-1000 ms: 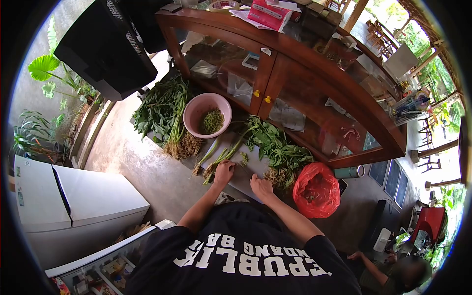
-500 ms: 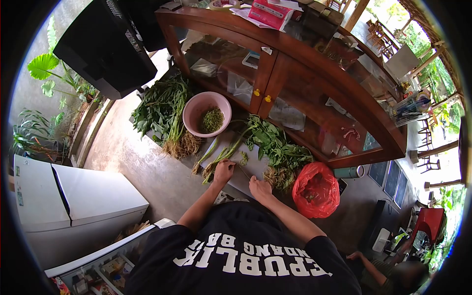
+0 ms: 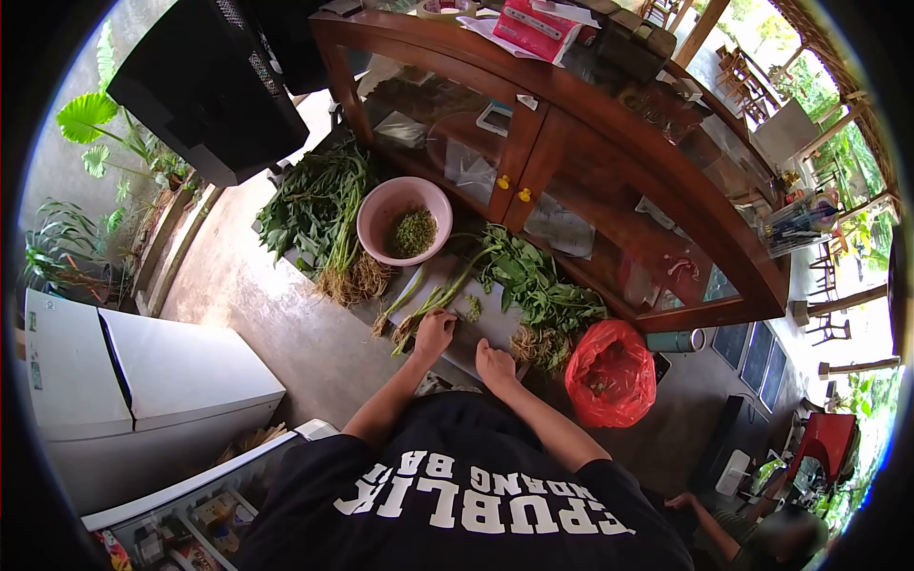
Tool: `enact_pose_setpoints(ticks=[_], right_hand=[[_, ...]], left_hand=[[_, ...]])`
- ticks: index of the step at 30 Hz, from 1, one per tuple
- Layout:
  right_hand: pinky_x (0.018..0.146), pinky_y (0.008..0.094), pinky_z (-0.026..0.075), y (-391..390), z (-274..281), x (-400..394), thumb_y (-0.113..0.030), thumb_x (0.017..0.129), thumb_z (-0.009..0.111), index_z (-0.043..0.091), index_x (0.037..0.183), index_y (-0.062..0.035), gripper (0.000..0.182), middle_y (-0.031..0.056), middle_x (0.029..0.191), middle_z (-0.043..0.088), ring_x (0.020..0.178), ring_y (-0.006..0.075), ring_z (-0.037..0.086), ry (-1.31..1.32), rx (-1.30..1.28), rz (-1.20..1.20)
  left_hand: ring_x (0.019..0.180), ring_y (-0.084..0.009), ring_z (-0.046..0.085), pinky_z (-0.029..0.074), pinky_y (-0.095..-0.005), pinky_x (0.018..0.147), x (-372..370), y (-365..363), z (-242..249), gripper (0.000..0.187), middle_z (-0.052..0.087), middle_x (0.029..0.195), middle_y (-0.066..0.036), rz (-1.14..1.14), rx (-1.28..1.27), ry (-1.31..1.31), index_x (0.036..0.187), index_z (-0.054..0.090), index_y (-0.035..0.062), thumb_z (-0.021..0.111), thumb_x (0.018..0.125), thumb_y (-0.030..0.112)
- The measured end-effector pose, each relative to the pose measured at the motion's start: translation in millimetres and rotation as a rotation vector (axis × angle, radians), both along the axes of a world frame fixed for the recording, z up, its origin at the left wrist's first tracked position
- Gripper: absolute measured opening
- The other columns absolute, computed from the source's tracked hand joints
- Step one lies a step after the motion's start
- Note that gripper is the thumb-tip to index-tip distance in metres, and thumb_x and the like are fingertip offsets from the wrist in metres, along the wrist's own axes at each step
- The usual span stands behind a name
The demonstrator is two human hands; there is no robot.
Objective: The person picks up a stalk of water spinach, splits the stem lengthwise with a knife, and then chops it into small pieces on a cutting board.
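Observation:
My left hand [image 3: 435, 333] is closed in a pinch beside long green stems with pale roots [image 3: 411, 328], over a grey work surface [image 3: 457, 354]. Its fingertips hide what they hold. A short way to the right, my right hand [image 3: 496, 365] is also closed, near the body; whatever it holds is too small to make out. Just beyond the hands lies a little heap of chopped green bits [image 3: 473, 307]. A pink bowl [image 3: 369, 224] farther off contains more cut green pieces [image 3: 415, 233]. Leafy greens with roots [image 3: 545, 285] lie to the right of the stems.
A large bundle of rooted greens [image 3: 319, 205] lies left of the bowl. At right stands an open red plastic bag [image 3: 619, 404], with a green cylinder [image 3: 669, 340] beside it. A wooden glass-door cabinet [image 3: 519, 157] borders the far side. Another person's arm [image 3: 709, 521] shows lower right.
My right hand has shifted slightly left, and the thin strand seen between the hands no longer shows clearly. My left hand stays by the stems. The view has tilted a little.

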State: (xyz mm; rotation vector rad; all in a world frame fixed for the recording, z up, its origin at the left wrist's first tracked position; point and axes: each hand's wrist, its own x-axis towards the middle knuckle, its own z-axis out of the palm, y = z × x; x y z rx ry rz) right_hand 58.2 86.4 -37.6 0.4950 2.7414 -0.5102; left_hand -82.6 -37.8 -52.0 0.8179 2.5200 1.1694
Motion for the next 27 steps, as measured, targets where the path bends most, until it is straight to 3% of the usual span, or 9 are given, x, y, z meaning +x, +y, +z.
enact_pose_setpoints(ticks=[8,10,18,27], right_hand=[[0.062,0.0497,0.057,1,0,16,-0.015,0.093,0.044,0.049,0.098,0.0019,0.018,0.0259,0.075,0.068,0.072,0.041,0.069,-0.003,-0.02,-0.013],[0.056,0.0487,0.056,-2,-12,14,-0.02,0.091,0.051,0.048,0.094,0.0002,0.02,0.0194,0.068,0.068,0.064,0.0374,0.068,0.082,0.084,-0.015],[0.059,0.0486,0.057,3,-13,3,-0.021,0.092,0.05,0.048,0.098,0.0014,0.023,0.0211,0.071,0.068,0.067,0.0383,0.069,0.075,0.076,0.025],[0.059,0.0482,0.057,11,11,11,-0.026,0.097,0.045,0.047,0.101,0.0013,0.028,0.022,0.072,0.068,0.068,0.038,0.069,0.012,0.037,0.016]], left_hand=[[0.085,-0.0328,0.064,0.052,-0.041,0.078,-2,0,-2,0.012,0.066,0.093,-0.014,-0.016,-0.005,0.008,0.089,0.073,0.002,0.068,0.08,0.006],[0.084,-0.0327,0.064,0.052,-0.0406,0.076,-2,0,-2,0.012,0.067,0.089,-0.014,-0.013,0.007,0.052,0.088,0.074,0.0019,0.069,0.078,0.005],[0.093,-0.0317,0.061,0.051,-0.0395,0.086,-2,-4,-1,0.017,0.065,0.092,-0.014,-0.091,0.013,0.086,0.089,0.073,-0.0006,0.068,0.075,0.007],[0.087,-0.0324,0.065,0.053,-0.0404,0.085,-4,-1,5,0.019,0.068,0.101,-0.016,-0.063,-0.065,-0.005,0.094,0.075,0.0023,0.067,0.077,0.007]])
